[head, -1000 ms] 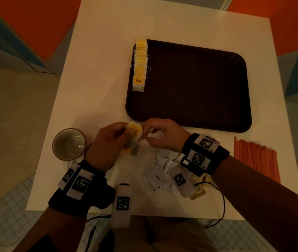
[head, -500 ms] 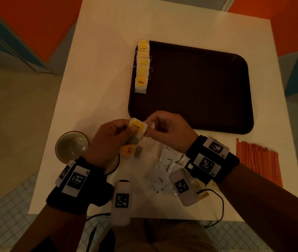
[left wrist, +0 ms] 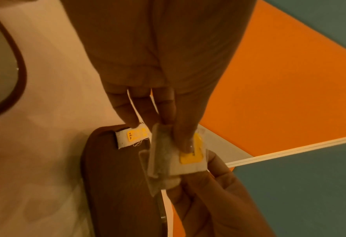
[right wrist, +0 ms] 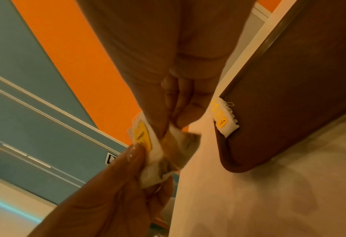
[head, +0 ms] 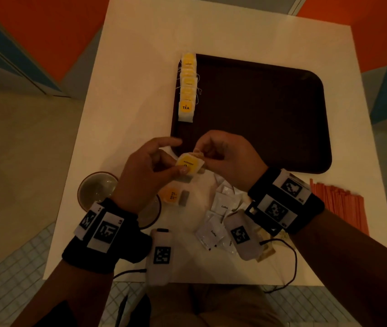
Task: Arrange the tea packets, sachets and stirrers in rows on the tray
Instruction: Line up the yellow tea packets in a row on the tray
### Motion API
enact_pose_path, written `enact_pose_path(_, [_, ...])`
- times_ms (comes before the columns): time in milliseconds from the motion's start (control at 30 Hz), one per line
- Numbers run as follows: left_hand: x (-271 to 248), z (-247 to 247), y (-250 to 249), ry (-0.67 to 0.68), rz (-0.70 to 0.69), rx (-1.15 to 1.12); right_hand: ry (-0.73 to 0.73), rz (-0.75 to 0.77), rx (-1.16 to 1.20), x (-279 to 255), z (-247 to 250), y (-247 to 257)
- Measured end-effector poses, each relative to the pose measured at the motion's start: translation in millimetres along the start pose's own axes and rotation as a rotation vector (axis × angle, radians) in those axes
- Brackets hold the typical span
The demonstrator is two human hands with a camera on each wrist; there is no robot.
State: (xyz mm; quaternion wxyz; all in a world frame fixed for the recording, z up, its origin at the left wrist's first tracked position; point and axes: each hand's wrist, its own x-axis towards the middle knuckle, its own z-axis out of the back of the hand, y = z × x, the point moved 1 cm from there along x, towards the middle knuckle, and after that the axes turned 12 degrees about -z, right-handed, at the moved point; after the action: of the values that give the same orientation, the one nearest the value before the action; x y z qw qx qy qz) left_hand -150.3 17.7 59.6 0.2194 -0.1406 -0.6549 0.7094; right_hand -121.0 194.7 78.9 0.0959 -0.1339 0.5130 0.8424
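Both hands hold one tea packet (head: 190, 163) with a yellow label just above the tray's near left corner. My left hand (head: 148, 166) pinches its near edge with the thumb on the label (left wrist: 191, 156). My right hand (head: 225, 153) pinches the far end of the packet (right wrist: 145, 144). A row of several yellow-labelled tea packets (head: 187, 87) runs along the left side of the dark brown tray (head: 270, 119). One more tea packet (head: 172, 195) lies on the table. White sachets (head: 220, 220) lie in a loose heap under my right wrist. Orange stirrers (head: 338, 204) lie at the right.
A brown-rimmed cup (head: 96, 188) on a saucer stands at the near left of the white table (head: 140, 67). Cables and wrist devices hang over the near table edge. Most of the tray floor is bare.
Both hands have risen and moved away from me with the tea packet, from above the table to the tray's near left corner. The packet has turned flatter between them.
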Motion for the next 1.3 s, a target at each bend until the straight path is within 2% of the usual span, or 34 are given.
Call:
enact_pose_path(133, [0, 2, 2, -0.015, 0.019, 0.023, 0.215, -0.012, 0.163, -3, 2, 12])
enact_pose_path(167, [-1, 4, 2, -0.047, 0.036, -0.009, 0.229, -0.036, 0.214, -3, 3, 12])
enact_pose_path(233, [-2, 8, 4, -0.105, 0.06, -0.034, 0.164, -0.122, 0.236, 2, 1, 5])
enact_pose_path(300, [-5, 12, 3, -0.137, 0.05, -0.035, 0.094, -0.212, -0.042, 8, -9, -6])
enact_pose_path(367, [-7, 14, -1, -0.161, 0.017, -0.01, 0.158, -0.259, -0.368, 12, -30, -20])
enact_pose_path(400, [-7, 15, -2, -0.164, 0.009, 0.011, 0.216, -0.276, -0.454, 12, -43, -26])
enact_pose_path(533, [-3, 14, -3, -0.175, 0.064, 0.03, 0.295, -0.222, -0.624, 12, -82, -32])
enact_pose_path(600, [-1, 12, -9, -0.182, 0.063, 0.053, 0.332, -0.253, -0.683, 13, -88, -34])
enact_pose_path(700, [3, 11, -14, -0.218, 0.039, 0.079, 0.341, -0.291, -0.638, 9, -86, -32])
enact_pose_path(833, [4, 10, -12, -0.226, 0.049, 0.089, 0.325, -0.32, -0.391, 5, -64, -26])
enact_pose_path(1067, [38, 10, -25, -0.224, 0.014, 0.09, -0.055, -0.368, -0.057, 15, -10, -52])
enact_pose_path(1167, [70, 3, -9, -0.175, 0.05, 0.121, -0.101, -0.305, 0.111, 25, 12, -49])
enact_pose_path(1300, [113, -8, 35, -0.03, 0.198, 0.32, -0.195, -0.235, -0.032, 49, 27, -48])
